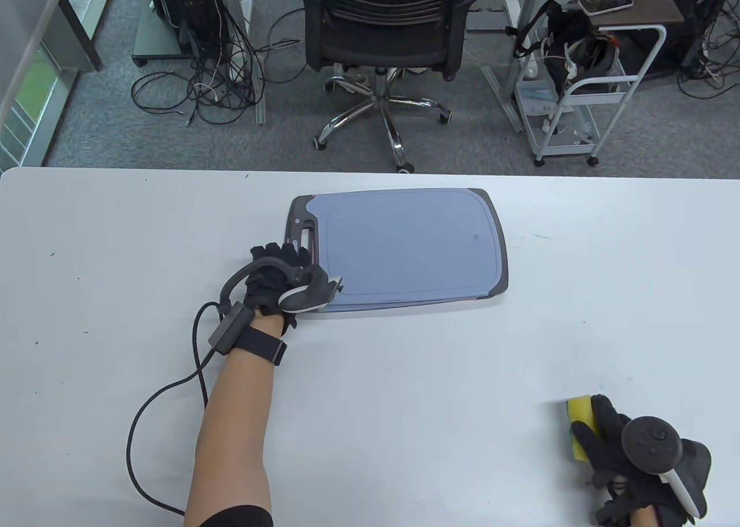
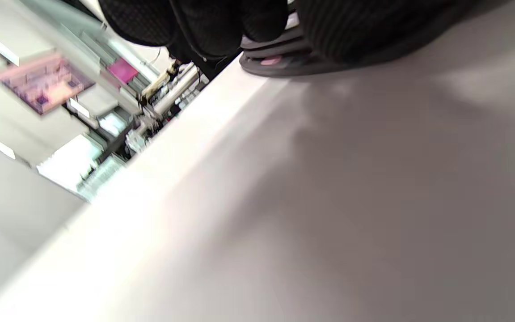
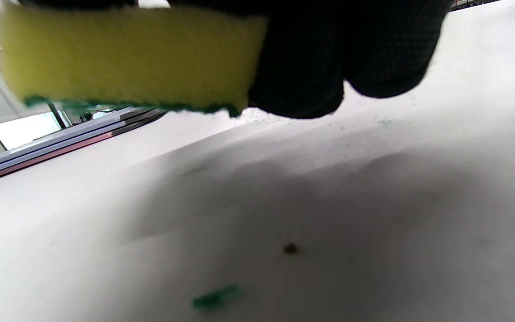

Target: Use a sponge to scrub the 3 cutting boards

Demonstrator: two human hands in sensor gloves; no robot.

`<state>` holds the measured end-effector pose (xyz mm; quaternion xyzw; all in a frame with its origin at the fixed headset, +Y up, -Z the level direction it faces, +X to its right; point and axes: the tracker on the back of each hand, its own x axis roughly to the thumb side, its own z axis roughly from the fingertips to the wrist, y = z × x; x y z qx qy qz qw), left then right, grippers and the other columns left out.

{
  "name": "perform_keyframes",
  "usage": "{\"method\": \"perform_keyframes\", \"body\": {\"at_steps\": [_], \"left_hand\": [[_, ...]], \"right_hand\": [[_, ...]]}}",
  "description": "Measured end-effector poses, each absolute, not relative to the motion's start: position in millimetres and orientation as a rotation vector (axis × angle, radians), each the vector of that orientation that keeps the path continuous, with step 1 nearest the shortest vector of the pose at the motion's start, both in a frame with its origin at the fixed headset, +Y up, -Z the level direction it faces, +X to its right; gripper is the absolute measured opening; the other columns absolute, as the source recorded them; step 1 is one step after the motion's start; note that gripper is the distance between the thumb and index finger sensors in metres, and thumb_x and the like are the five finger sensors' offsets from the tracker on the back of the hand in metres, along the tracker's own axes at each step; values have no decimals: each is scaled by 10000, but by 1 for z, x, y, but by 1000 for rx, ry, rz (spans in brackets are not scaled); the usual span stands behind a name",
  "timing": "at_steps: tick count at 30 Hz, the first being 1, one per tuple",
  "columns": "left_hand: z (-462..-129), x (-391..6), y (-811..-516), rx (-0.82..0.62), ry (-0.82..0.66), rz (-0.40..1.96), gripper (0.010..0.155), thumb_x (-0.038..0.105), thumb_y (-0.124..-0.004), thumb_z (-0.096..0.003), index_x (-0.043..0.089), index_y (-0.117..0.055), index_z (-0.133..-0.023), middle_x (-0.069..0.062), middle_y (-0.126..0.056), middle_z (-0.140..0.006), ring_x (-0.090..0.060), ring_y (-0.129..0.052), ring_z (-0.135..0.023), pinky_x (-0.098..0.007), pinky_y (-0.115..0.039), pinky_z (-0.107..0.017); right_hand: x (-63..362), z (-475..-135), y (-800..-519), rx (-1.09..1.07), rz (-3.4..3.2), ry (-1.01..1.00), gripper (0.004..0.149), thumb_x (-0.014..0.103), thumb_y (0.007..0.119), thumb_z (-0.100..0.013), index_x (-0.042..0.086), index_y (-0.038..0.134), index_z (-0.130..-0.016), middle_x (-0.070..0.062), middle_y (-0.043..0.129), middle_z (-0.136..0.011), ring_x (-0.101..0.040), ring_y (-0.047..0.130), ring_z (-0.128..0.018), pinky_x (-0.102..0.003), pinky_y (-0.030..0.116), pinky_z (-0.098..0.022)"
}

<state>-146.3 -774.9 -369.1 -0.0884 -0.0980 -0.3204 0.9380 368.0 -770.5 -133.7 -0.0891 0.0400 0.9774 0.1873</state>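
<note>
A stack of cutting boards (image 1: 404,249) lies at the middle of the white table (image 1: 115,249); the top one is blue-grey with a dark rim and a handle slot at its left end. My left hand (image 1: 284,264) grips the stack's near left corner by the handle. In the left wrist view its fingers (image 2: 204,27) curl over the layered board edges (image 2: 280,60). My right hand (image 1: 604,437) holds a yellow sponge (image 1: 581,417) with a green underside just above the table at the near right. The right wrist view shows that sponge (image 3: 128,58) under my fingers (image 3: 342,53), with the boards (image 3: 52,143) far off.
A black cable (image 1: 167,388) trails from my left wrist over the near left of the table. Green sponge crumbs (image 3: 215,297) lie under my right hand. Beyond the table's far edge stand an office chair (image 1: 384,35) and a white cart (image 1: 584,99).
</note>
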Motion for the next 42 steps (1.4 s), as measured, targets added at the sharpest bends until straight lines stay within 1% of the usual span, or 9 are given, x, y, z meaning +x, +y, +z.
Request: {"method": "perform_keyframes", "body": {"at_steps": [6, 14, 20, 23, 25, 28, 33, 37, 42], "left_hand": [[-321, -153, -773, -178, -229, -496, 828, 550, -751, -470, 209, -403, -1139, -74, -634, -1176, -341, -742, -1042, -558, -691, -722], [-224, -146, -750, -141, -328, -116, 889, 582, -735, -470, 169, -351, -1158, -121, -595, -1195, -363, -753, -1040, -560, -703, -716], [-174, -145, -743, -80, -359, 83, 887, 591, -734, -467, 170, -372, -1158, -114, -605, -1194, -356, -758, -1040, -557, -707, -718], [-159, -157, -753, -32, -361, 291, 862, 588, -736, -476, 168, -413, -1156, -112, -636, -1181, -357, -766, -1035, -560, -712, -715], [-157, -162, -754, -102, -382, 297, 868, 599, -735, -477, 159, -421, -1157, -124, -636, -1180, -375, -761, -1032, -564, -715, -708], [-154, -169, -750, -36, -373, 264, 857, 600, -731, -477, 163, -439, -1154, -112, -656, -1173, -366, -773, -1029, -562, -719, -710], [-150, -173, -746, -47, -387, 346, 854, 598, -732, -478, 162, -442, -1153, -116, -657, -1172, -371, -769, -1029, -564, -714, -711], [-147, -168, -743, -34, -427, 346, 849, 597, -733, -480, 164, -449, -1153, -113, -662, -1170, -374, -765, -1031, -567, -710, -712], [-146, -159, -746, -46, -455, 338, 846, 598, -732, -480, 166, -452, -1152, -111, -664, -1170, -375, -758, -1036, -568, -708, -714]], "right_hand": [[365, -133, -772, -228, 2751, 117, 724, 546, 706, -456, 116, 614, -1032, -103, 829, -770, -218, 907, -518, -476, 778, -488], [363, -133, -775, -226, 2746, 122, 725, 543, 709, -454, 125, 604, -1037, -108, 809, -801, -224, 902, -533, -481, 773, -495], [365, -132, -775, -244, 2728, 109, 726, 541, 715, -453, 123, 605, -1036, -110, 808, -807, -226, 903, -535, -483, 772, -496], [364, -131, -777, -267, 2739, 104, 724, 539, 715, -453, 125, 601, -1036, -109, 804, -811, -231, 901, -545, -487, 767, -502], [361, -128, -778, -275, 2739, 107, 725, 538, 718, -452, 123, 605, -1035, -110, 805, -812, -234, 902, -547, -488, 767, -502], [354, -127, -780, -280, 2742, 100, 723, 535, 722, -452, 122, 606, -1033, -109, 803, -817, -239, 901, -557, -492, 764, -507], [337, -135, -774, -244, 2873, 81, 716, 525, 741, -448, 118, 624, -1025, -109, 802, -835, -255, 901, -596, -507, 758, -517], [317, -157, -764, -239, 2952, 89, 715, 531, 744, -445, 118, 638, -1019, -105, 813, -819, -246, 906, -587, -500, 764, -511], [275, -203, -748, -231, 3067, 59, 713, 542, 741, -445, 120, 652, -1013, -103, 825, -809, -240, 911, -577, -493, 770, -504]]}}
